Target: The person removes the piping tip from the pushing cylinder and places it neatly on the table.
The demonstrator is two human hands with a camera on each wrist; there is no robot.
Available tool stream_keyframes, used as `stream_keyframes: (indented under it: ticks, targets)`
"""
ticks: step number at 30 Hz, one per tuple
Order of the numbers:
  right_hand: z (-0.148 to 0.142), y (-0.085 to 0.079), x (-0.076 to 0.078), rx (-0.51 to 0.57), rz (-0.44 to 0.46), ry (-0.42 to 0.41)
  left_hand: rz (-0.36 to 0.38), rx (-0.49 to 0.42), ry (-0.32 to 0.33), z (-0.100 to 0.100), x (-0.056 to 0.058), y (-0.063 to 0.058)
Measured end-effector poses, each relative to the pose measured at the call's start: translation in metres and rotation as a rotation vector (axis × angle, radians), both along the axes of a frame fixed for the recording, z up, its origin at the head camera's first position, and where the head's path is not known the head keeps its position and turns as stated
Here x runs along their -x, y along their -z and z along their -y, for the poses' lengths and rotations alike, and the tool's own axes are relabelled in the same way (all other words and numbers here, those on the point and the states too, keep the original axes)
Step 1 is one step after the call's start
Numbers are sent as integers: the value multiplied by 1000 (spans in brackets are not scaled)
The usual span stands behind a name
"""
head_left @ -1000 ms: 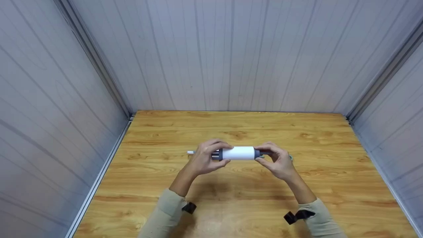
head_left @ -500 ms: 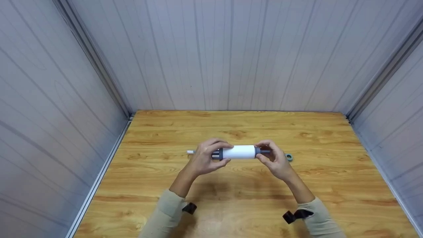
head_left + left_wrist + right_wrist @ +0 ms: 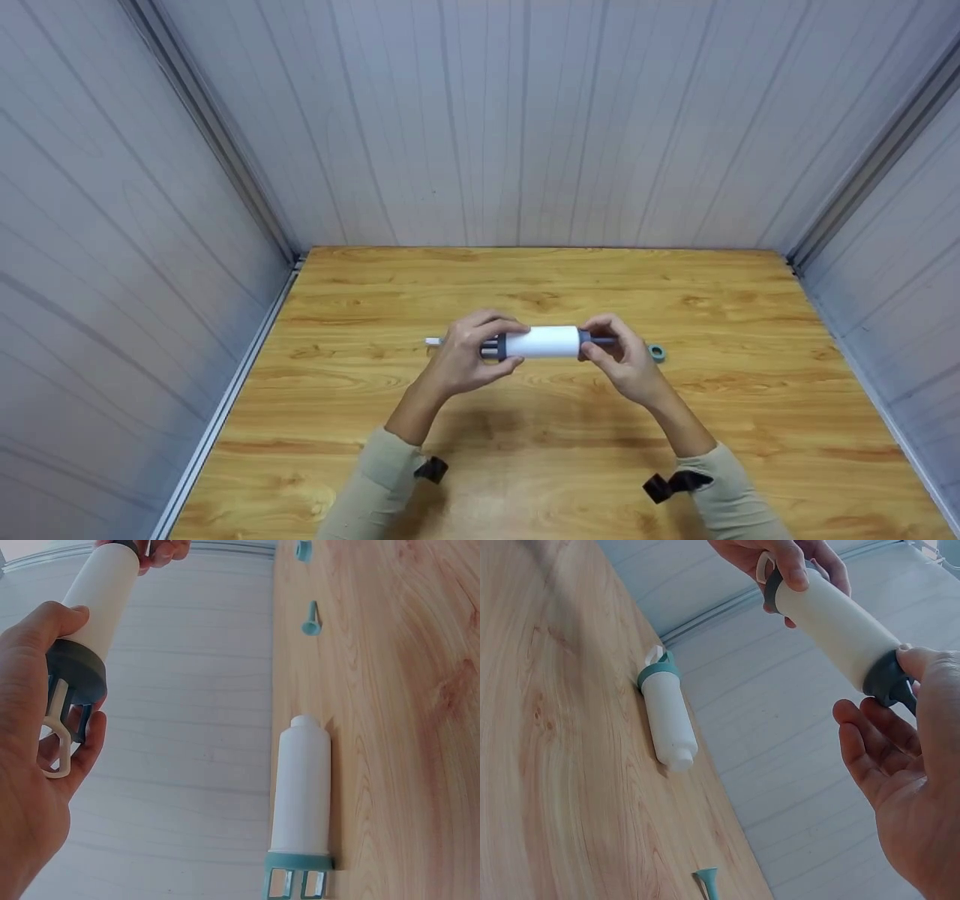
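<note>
A white syringe-like tube point(image 3: 543, 342) is held level above the table. My left hand point(image 3: 476, 352) grips its left end, thumb and fingers around the barrel beside a dark collar point(image 3: 78, 667). Behind that collar are dark struts and a pale looped handle point(image 3: 58, 741). My right hand point(image 3: 622, 360) pinches the dark nozzle cap point(image 3: 887, 677) at the right end, its thin stem point(image 3: 603, 340) pointing right. A second white tube with a teal collar point(image 3: 300, 795) lies on the table, mostly hidden behind the left hand and held tube in the head view.
On the wooden table point(image 3: 540, 285), a small teal funnel-shaped nozzle point(image 3: 310, 621) lies beyond the second tube. Farther right is a teal ring point(image 3: 656, 353). Pale panel walls point(image 3: 480, 127) enclose the table at the back and both sides.
My right hand's fingers have shifted around the nozzle cap, showing more of its stem and uncovering the teal ring. The held tube has risen slightly in the head view; the left grip is unchanged.
</note>
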State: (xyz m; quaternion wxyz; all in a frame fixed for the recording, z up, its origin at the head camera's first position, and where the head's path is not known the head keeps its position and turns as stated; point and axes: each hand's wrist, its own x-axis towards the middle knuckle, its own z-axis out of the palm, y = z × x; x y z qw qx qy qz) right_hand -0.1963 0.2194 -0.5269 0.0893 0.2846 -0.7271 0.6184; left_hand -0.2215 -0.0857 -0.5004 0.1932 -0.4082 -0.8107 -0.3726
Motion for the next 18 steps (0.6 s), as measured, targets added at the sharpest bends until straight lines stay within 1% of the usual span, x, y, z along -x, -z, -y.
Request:
stream_keyframes:
  ticks: [11,15,18]
  targets:
    - [-3,2,0,61,-76,-52,32,-11,6,-2,-2,-1]
    - [-3,1,0,58,-89,-67,23,-19,11,-3,-2,-1]
    - [-4,-1,0,53,-82,-71,13,-24,12,-2,-2,-1]
